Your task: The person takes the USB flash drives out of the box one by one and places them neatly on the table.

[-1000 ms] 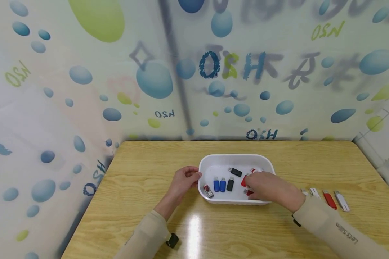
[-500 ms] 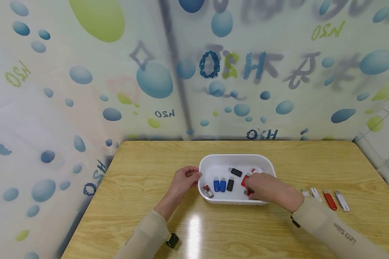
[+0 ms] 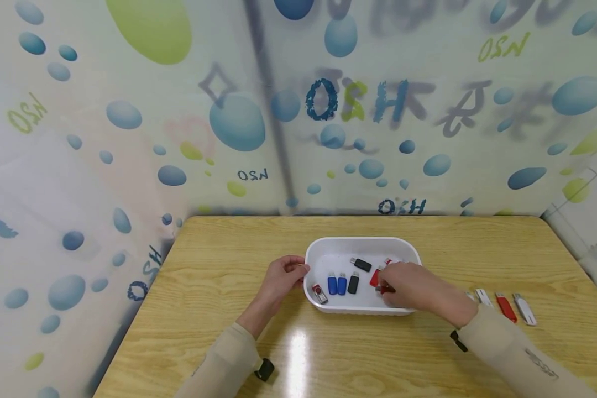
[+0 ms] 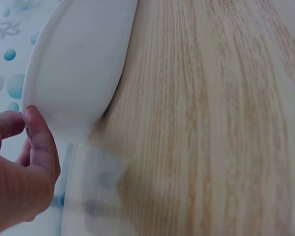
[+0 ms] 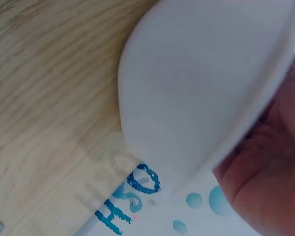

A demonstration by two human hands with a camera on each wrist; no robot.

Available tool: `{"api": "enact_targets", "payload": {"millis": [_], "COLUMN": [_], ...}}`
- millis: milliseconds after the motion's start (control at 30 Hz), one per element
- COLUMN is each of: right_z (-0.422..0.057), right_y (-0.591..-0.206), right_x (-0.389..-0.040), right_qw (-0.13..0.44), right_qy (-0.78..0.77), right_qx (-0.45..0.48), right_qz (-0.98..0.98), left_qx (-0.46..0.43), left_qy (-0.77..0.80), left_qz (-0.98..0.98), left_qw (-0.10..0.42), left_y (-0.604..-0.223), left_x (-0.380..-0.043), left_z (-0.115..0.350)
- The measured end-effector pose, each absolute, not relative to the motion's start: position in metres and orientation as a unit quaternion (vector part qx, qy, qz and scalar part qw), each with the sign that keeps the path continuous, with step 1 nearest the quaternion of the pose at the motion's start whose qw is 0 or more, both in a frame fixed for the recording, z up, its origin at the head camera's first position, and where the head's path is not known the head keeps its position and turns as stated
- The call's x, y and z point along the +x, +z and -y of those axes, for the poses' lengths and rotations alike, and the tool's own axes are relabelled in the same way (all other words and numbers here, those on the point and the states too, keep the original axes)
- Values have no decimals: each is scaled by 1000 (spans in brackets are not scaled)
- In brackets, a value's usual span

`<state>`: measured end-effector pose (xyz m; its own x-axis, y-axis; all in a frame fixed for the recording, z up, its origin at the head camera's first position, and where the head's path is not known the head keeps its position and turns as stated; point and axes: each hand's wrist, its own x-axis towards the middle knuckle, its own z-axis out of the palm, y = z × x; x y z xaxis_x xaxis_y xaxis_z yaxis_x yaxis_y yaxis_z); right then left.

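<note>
In the head view a white plastic tub (image 3: 360, 311) sits on the wooden table, with several USB flash drives inside. My left hand (image 3: 282, 276) pinches the tub's left rim, and the left wrist view shows its thumb and finger meeting at the edge. Over the tub's right end, my right hand (image 3: 413, 287) reaches in and pinches a dark red USB flash drive (image 3: 385, 289), mostly covered by the fingers. Close beside it lies a bright red flash drive (image 3: 375, 277). Two blue flash drives (image 3: 337, 284), a black one (image 3: 353, 283) and a red-and-silver swivel one (image 3: 320, 294) lie further left.
Another black flash drive (image 3: 361, 264) lies toward the tub's back. Right of the tub, several flash drives stand in a row on the table, among them a red one (image 3: 506, 307) and a white one (image 3: 524, 309). A patterned curtain (image 3: 298, 110) hangs behind the table.
My right hand has shifted slightly to the right, and the dark red flash drive has moved a little up in the head view with it. The left hand has stayed on the rim.
</note>
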<state>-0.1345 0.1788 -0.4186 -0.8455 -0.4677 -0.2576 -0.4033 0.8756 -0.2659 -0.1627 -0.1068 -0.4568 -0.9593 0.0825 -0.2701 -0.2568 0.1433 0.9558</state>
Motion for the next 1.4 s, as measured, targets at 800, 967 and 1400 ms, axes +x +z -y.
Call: {"api": "enact_targets", "payload": {"millis": [800, 967, 1400], "right_z": [-226, -240, -278], "right_y": [-398, -395, -396], "right_x": [-117, -109, -92], "right_qw": [11, -5, -71], "right_qy": [-185, -198, -211], "right_qx": [-205, -171, -130], "right_qz": [-961, -965, -966], "left_qx": [-59, -57, -62], "left_qy": [639, 641, 645], "left_qz": [-755, -753, -749], "left_qw": [135, 139, 136], "left_y": [-458, -445, -459], "left_x": [-164, -158, -164], "left_z": [106, 105, 107]}}
